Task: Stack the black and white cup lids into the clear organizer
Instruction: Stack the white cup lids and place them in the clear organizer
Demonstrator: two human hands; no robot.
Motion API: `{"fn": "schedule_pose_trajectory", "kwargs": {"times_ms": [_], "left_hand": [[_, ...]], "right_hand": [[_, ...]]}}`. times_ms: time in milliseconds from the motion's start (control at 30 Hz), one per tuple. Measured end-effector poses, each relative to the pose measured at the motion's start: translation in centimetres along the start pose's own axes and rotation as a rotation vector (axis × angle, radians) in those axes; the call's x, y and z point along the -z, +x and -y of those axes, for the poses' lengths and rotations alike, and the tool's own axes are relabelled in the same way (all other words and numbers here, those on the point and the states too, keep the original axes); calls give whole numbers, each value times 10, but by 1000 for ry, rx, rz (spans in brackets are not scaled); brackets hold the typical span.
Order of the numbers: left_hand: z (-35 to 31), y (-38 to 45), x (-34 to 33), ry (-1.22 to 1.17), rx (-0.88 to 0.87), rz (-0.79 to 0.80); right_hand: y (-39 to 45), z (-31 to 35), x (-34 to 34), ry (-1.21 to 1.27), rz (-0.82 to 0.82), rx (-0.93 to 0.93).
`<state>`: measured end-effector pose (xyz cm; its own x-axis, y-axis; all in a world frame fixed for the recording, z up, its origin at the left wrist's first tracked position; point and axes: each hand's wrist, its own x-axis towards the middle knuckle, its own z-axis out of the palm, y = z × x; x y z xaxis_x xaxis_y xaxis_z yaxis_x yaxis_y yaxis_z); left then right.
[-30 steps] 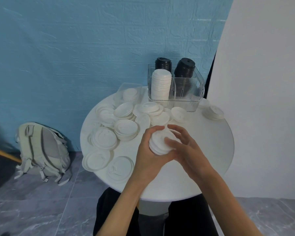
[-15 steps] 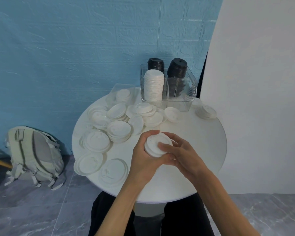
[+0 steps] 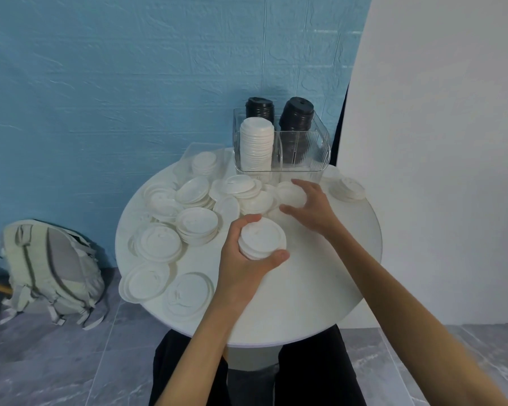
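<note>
Left hand (image 3: 244,265) grips a small stack of white lids (image 3: 261,238) above the near-middle of the round white surface (image 3: 320,288); fingers curl round the far-left edge of the stack, thumb hooks the near edge. Grip closed round the stack, lids face up.

Right hand (image 3: 314,206) reaches further, fingers spread and bent over a single white lid (image 3: 291,193) lying just near of the clear organizer (image 3: 282,150). Fingertips touch its far rim, thumb sits on its near-left side; a loose half-closed grip on it. Cannot tell if the lid is lifted off the surface.

Clear organizer stands at the far edge of the surface, towards the right. Its near-left compartment holds a tall white lid column (image 3: 256,139) rising above the wall. Two black lid columns (image 3: 296,115) stand in the far compartments, left one upright, right one tilted slightly. The near-right compartment shows only ribbed wall.

Loose white lids (image 3: 197,221) cover the left half of the surface in low piles and singles, some overlapping, two big ones at the near-left rim. Another small lid pile (image 3: 349,190) sits at the right, beside the white panel (image 3: 452,142).

Pale green backpack (image 3: 50,271) lies on the grey floor to the left, against the blue wall (image 3: 129,83).
</note>
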<state>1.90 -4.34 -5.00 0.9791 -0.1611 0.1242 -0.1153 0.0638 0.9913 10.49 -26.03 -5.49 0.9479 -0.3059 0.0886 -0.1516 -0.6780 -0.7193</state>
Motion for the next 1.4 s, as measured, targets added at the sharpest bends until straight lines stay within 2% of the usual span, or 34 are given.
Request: {"fn": "schedule_pose_trajectory", "kwargs": {"times_ms": [167, 333, 467, 567, 667, 733, 867, 967, 1100, 1400], "left_hand": [[-3, 0, 1, -9, 0, 8], [-3, 0, 2, -7, 13, 5], [-5, -2, 3, -8, 12, 11], [-6, -3, 3, -16, 21, 16], [-10, -6, 4, -30, 20, 28], [-15, -9, 4, -48, 0, 50], [-22, -14, 4, -49, -59, 105], [-23, -16, 6, -60, -53, 124], [-23, -16, 8, -33, -39, 178], [-20, -18, 6, -67, 19, 147]], "right_hand": [[19, 2, -7, -225, 152, -16], [19, -8, -11, -244, 44, 23], [1, -4, 3, -1, -106, -41], [-34, 18, 18, 331, -155, -7], [-77, 44, 31, 708, -1, 14], [-100, 55, 35, 847, 136, -2], [-116, 63, 26, 674, 156, 12], [-117, 63, 20, 599, 138, 5], [-121, 64, 11, 506, 195, 10], [-131, 59, 6, 775, 337, -70]]}}
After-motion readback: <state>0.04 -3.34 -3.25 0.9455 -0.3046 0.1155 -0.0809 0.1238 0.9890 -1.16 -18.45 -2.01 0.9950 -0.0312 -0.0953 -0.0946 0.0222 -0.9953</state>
